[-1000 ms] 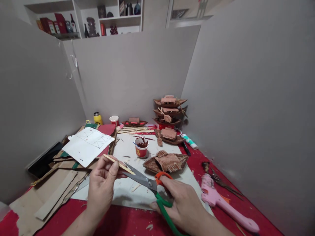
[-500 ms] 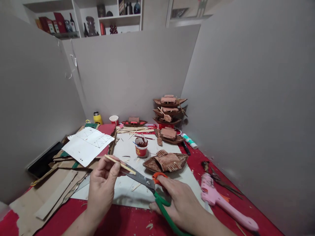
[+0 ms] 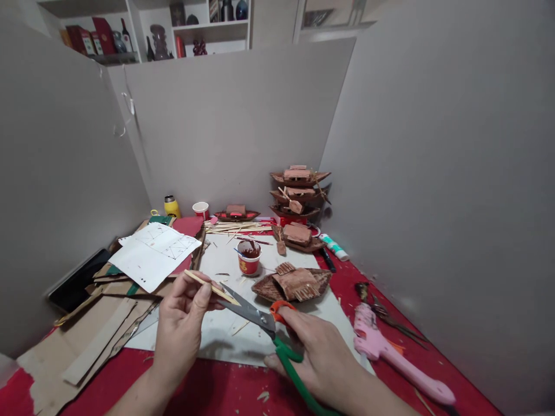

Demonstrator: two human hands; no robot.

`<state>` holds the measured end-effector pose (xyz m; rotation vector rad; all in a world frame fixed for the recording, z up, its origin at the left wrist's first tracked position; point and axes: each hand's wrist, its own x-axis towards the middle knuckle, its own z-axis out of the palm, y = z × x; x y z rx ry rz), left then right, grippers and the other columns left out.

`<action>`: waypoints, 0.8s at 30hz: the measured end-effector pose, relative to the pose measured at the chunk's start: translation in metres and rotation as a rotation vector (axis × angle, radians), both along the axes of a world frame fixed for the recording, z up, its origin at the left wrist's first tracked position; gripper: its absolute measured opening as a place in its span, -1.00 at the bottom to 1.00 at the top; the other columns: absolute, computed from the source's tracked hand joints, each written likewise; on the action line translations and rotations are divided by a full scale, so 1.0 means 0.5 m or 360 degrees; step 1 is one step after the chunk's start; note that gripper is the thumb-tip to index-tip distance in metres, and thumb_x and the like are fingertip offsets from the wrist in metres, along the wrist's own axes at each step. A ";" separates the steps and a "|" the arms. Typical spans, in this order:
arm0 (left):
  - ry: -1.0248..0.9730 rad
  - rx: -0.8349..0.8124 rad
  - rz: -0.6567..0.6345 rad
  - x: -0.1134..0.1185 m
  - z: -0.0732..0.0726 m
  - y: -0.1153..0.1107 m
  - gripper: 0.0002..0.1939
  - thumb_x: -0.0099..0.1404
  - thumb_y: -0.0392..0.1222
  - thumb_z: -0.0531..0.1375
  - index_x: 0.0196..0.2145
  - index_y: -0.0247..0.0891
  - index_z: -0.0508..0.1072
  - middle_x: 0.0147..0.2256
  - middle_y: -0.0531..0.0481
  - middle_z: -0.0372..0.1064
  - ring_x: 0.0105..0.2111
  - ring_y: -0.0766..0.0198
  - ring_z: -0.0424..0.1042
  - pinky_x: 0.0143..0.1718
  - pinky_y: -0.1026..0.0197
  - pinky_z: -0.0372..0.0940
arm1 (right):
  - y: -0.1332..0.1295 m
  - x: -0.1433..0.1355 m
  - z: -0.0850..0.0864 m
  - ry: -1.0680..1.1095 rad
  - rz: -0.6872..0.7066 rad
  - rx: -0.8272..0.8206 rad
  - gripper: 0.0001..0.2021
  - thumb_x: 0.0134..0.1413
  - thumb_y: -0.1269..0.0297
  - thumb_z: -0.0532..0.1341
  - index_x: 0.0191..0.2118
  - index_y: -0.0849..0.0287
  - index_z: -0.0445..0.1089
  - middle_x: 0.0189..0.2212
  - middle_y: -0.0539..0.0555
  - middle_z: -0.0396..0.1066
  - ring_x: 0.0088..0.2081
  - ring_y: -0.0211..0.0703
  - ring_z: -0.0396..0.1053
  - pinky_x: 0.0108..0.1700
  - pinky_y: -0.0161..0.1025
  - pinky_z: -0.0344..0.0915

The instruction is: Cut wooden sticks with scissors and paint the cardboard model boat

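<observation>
Between the thumb and fingers of my left hand [image 3: 184,309] is a thin pale wooden stick [image 3: 225,296], slanting down to the right. My right hand [image 3: 318,352] grips scissors [image 3: 281,346] with one orange and one green handle. The scissor blades are parted, with the stick's right end between them. Just beyond the scissors lies a brown model boat [image 3: 264,288] with a ribbed roof. Behind the blades stands a red and white paper cup [image 3: 249,263] with dark brown paint inside and a blue stick leaning in it.
Stacked model boats [image 3: 299,193] stand at the back right. A pink glue gun [image 3: 399,358] lies on the right of the red cloth [image 3: 234,387]. Cardboard [image 3: 99,335] and drawn sheets [image 3: 151,254] cover the left. Pale sticks [image 3: 238,227] lie at the back.
The scissor blades have opened slightly wider around the stick's end. My left hand has barely moved and still pinches the stick.
</observation>
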<state>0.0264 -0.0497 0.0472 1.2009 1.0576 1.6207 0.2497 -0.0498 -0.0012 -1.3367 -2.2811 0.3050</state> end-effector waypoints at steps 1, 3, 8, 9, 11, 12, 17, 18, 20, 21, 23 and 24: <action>0.0002 0.0003 -0.0002 0.000 -0.001 0.000 -0.84 0.25 -0.11 0.23 -0.25 -0.22 0.43 -0.29 0.01 0.43 -0.33 0.30 0.44 -0.29 0.26 0.41 | 0.000 0.000 0.000 -0.0006 -0.0008 0.0005 -0.68 -0.11 0.08 0.32 -0.32 0.11 0.22 -0.44 0.02 0.39 -0.45 -0.13 0.29 -0.42 -0.30 0.04; 0.0009 0.0009 -0.0007 -0.001 -0.002 -0.001 -0.84 0.25 -0.12 0.23 -0.24 -0.22 0.43 -0.30 0.01 0.43 -0.33 0.29 0.44 -0.29 0.25 0.41 | 0.001 0.001 0.001 -0.0014 -0.0008 0.0020 -0.70 -0.10 0.09 0.30 -0.35 0.11 0.21 -0.45 0.02 0.39 -0.45 -0.14 0.28 -0.42 -0.30 0.02; 0.0023 0.0038 -0.0008 0.000 0.000 -0.006 -0.86 0.24 -0.12 0.23 -0.27 -0.22 0.44 -0.33 0.01 0.43 -0.35 0.28 0.43 -0.32 0.25 0.40 | -0.002 0.003 0.006 -0.0026 -0.0006 0.0056 -0.76 -0.06 0.10 0.25 -0.36 0.09 0.21 -0.49 0.00 0.37 -0.49 -0.15 0.27 -0.45 -0.30 -0.02; 0.0028 0.0047 -0.0005 0.000 0.000 -0.007 -0.87 0.25 -0.13 0.22 -0.28 -0.21 0.44 -0.34 0.02 0.42 -0.35 0.28 0.43 -0.32 0.26 0.40 | -0.003 0.002 0.006 -0.0026 -0.0014 0.0053 -0.76 -0.06 0.10 0.25 -0.36 0.09 0.22 -0.50 -0.01 0.37 -0.49 -0.15 0.26 -0.45 -0.30 -0.02; 0.0037 0.0056 0.0004 0.001 0.000 -0.007 -0.89 0.26 -0.13 0.22 -0.28 -0.20 0.44 -0.34 0.04 0.40 -0.35 0.30 0.41 -0.33 0.28 0.39 | -0.004 0.002 0.007 -0.0022 -0.0025 0.0046 -0.77 -0.06 0.11 0.25 -0.36 0.08 0.22 -0.51 -0.02 0.37 -0.50 -0.16 0.27 -0.45 -0.31 -0.02; 0.0037 0.0055 0.0009 0.001 0.000 -0.007 -0.89 0.26 -0.13 0.22 -0.28 -0.19 0.44 -0.34 0.05 0.39 -0.35 0.32 0.41 -0.33 0.29 0.39 | -0.005 0.002 0.006 -0.0019 -0.0029 0.0046 -0.77 -0.06 0.11 0.25 -0.36 0.08 0.22 -0.51 -0.02 0.38 -0.50 -0.16 0.27 -0.45 -0.31 -0.01; -0.0006 0.0005 0.0016 0.001 -0.001 -0.003 -0.87 0.24 -0.12 0.24 -0.27 -0.18 0.44 -0.35 0.07 0.36 -0.37 0.34 0.40 -0.34 0.30 0.39 | -0.003 0.002 -0.003 -0.0021 -0.0025 0.0051 -0.76 -0.05 0.10 0.25 -0.38 0.08 0.20 -0.52 -0.03 0.37 -0.50 -0.16 0.27 -0.46 -0.31 -0.01; -0.0014 -0.0003 0.0012 0.000 -0.001 -0.003 -0.87 0.23 -0.12 0.24 -0.27 -0.18 0.44 -0.35 0.08 0.36 -0.37 0.33 0.40 -0.34 0.30 0.40 | -0.003 0.003 -0.005 -0.0023 -0.0027 0.0054 -0.75 -0.05 0.10 0.25 -0.38 0.08 0.19 -0.52 -0.04 0.36 -0.51 -0.16 0.27 -0.46 -0.31 -0.01; -0.0029 -0.0013 -0.0001 0.001 -0.001 -0.002 -0.86 0.23 -0.12 0.24 -0.27 -0.19 0.44 -0.36 0.08 0.36 -0.38 0.34 0.40 -0.34 0.30 0.40 | -0.002 0.003 -0.007 -0.0017 -0.0029 0.0065 -0.75 -0.05 0.09 0.25 -0.39 0.08 0.18 -0.53 -0.04 0.36 -0.51 -0.17 0.26 -0.47 -0.31 -0.01; -0.0037 -0.0017 -0.0007 0.001 0.000 -0.002 -0.86 0.23 -0.12 0.24 -0.27 -0.19 0.44 -0.37 0.08 0.36 -0.38 0.34 0.39 -0.33 0.30 0.40 | -0.002 0.003 -0.008 -0.0010 -0.0026 0.0068 -0.75 -0.05 0.09 0.25 -0.39 0.08 0.18 -0.54 -0.04 0.35 -0.52 -0.18 0.25 -0.47 -0.31 -0.01; -0.0052 -0.0024 -0.0009 0.001 0.001 -0.003 -0.85 0.22 -0.12 0.25 -0.27 -0.20 0.44 -0.37 0.07 0.35 -0.38 0.35 0.39 -0.33 0.30 0.40 | -0.003 0.003 -0.008 0.0007 -0.0017 0.0065 -0.75 -0.05 0.09 0.25 -0.39 0.08 0.18 -0.55 -0.05 0.34 -0.53 -0.19 0.24 -0.48 -0.32 -0.01; -0.0059 -0.0028 -0.0005 0.001 0.002 -0.003 -0.84 0.21 -0.12 0.26 -0.27 -0.21 0.44 -0.37 0.07 0.34 -0.39 0.35 0.38 -0.33 0.30 0.40 | -0.004 0.003 -0.008 0.0016 -0.0012 0.0064 -0.75 -0.05 0.09 0.25 -0.39 0.08 0.18 -0.55 -0.06 0.33 -0.54 -0.20 0.23 -0.48 -0.32 -0.01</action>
